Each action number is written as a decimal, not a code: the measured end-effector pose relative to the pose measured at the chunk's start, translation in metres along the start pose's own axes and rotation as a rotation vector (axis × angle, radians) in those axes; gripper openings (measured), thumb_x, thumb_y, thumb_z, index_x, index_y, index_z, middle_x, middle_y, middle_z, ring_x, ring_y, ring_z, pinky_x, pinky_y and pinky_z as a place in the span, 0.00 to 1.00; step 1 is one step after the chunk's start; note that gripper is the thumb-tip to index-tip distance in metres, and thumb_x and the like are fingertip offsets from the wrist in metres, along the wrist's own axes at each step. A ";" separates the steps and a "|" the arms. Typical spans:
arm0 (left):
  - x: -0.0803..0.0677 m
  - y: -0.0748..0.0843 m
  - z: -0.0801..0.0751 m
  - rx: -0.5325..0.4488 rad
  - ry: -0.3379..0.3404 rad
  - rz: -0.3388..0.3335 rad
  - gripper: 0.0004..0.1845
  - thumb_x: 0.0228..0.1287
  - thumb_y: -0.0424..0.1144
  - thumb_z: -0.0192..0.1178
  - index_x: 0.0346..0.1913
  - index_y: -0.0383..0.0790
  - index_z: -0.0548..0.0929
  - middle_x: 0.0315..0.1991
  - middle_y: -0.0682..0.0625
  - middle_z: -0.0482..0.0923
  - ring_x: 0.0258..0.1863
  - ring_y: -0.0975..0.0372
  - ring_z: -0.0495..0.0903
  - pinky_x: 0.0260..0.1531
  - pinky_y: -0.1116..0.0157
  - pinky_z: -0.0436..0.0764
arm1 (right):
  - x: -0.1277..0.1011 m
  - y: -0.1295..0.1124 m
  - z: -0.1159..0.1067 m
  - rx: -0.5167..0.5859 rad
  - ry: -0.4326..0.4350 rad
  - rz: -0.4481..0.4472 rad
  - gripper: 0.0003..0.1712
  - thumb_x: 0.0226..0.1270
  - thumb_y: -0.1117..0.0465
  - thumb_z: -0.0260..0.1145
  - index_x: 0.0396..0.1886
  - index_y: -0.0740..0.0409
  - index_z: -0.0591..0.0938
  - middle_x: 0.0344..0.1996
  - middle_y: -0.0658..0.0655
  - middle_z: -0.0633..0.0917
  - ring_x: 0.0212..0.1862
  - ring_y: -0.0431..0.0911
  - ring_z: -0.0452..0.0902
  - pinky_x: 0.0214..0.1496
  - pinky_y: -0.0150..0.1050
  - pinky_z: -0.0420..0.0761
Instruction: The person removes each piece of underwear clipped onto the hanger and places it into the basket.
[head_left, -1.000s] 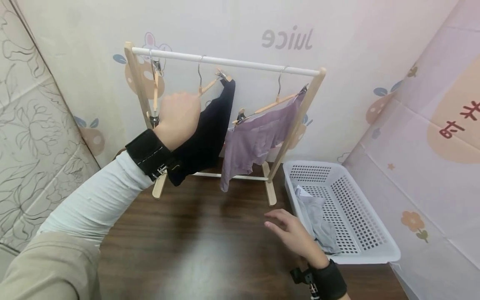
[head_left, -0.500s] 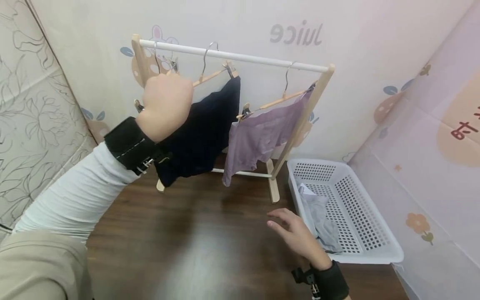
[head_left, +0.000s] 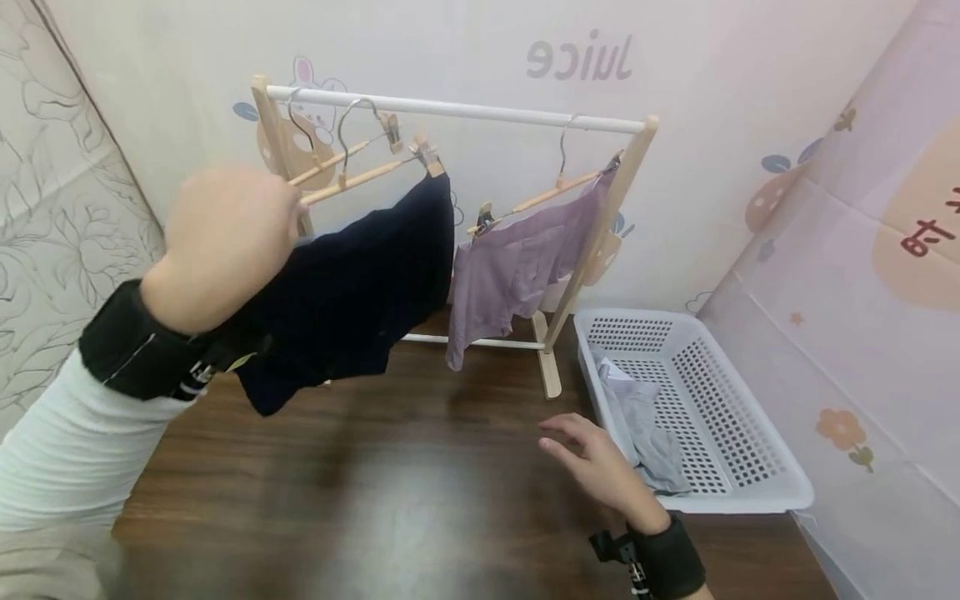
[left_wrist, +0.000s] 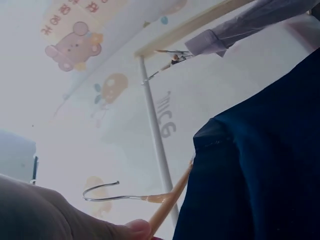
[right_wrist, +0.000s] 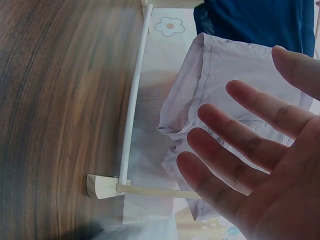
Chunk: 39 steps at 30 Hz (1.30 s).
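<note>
My left hand [head_left: 232,233] grips one end of a wooden hanger [head_left: 363,175], seen from its back, so the fingers are hidden. A dark navy garment [head_left: 352,283] hangs clipped to that hanger and drapes under my wrist. In the left wrist view my thumb [left_wrist: 135,229] presses the hanger [left_wrist: 170,197], and its wire hook [left_wrist: 100,192] stands clear of the white rail [left_wrist: 156,131]. My right hand [head_left: 581,454] hovers open, fingers spread, over the table [head_left: 420,492] beside the basket. In the right wrist view its spread fingers [right_wrist: 240,150] show before the lilac garment [right_wrist: 225,70].
A small wooden rack with a white rail [head_left: 487,111] stands at the back. An empty clip hanger [head_left: 330,157] sits at its left end and a lilac garment [head_left: 510,267] at its right. A white perforated basket [head_left: 750,500] at right holds a grey garment [head_left: 645,425].
My left hand has drawn left and nearer to me, taking the hanger and navy garment with it away from the rail's middle. The right hand has hardly moved.
</note>
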<state>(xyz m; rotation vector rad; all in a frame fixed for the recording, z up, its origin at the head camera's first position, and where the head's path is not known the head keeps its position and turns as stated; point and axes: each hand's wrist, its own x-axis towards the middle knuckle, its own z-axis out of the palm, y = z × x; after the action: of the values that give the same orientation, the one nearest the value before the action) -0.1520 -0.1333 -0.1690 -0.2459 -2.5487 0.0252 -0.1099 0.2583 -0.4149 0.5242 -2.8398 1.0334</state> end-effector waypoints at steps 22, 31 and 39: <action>-0.083 -0.039 0.016 -0.113 -0.102 -0.051 0.11 0.66 0.42 0.61 0.31 0.40 0.87 0.13 0.51 0.67 0.14 0.56 0.67 0.10 0.62 0.59 | -0.005 0.008 -0.008 0.005 0.019 0.034 0.15 0.70 0.53 0.63 0.51 0.53 0.84 0.48 0.51 0.85 0.51 0.49 0.81 0.47 0.43 0.81; -0.093 -0.038 0.028 -0.176 -0.160 -0.008 0.09 0.63 0.42 0.64 0.41 0.42 0.89 0.19 0.54 0.80 0.18 0.57 0.74 0.13 0.61 0.64 | -0.005 0.006 -0.011 0.058 0.041 0.022 0.15 0.72 0.56 0.61 0.52 0.57 0.82 0.49 0.57 0.84 0.50 0.50 0.82 0.49 0.41 0.82; -0.097 -0.030 0.038 -0.238 -0.232 0.045 0.09 0.63 0.43 0.65 0.41 0.45 0.90 0.27 0.51 0.86 0.20 0.59 0.76 0.16 0.60 0.67 | -0.003 0.005 -0.017 0.064 0.056 -0.008 0.15 0.73 0.59 0.60 0.54 0.60 0.81 0.48 0.57 0.85 0.47 0.41 0.80 0.47 0.36 0.82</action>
<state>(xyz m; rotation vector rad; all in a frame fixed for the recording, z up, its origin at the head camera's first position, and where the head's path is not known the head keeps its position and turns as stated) -0.0982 -0.1789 -0.2516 -0.4135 -2.7768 -0.2469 -0.1094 0.2736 -0.4061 0.5025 -2.7618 1.1223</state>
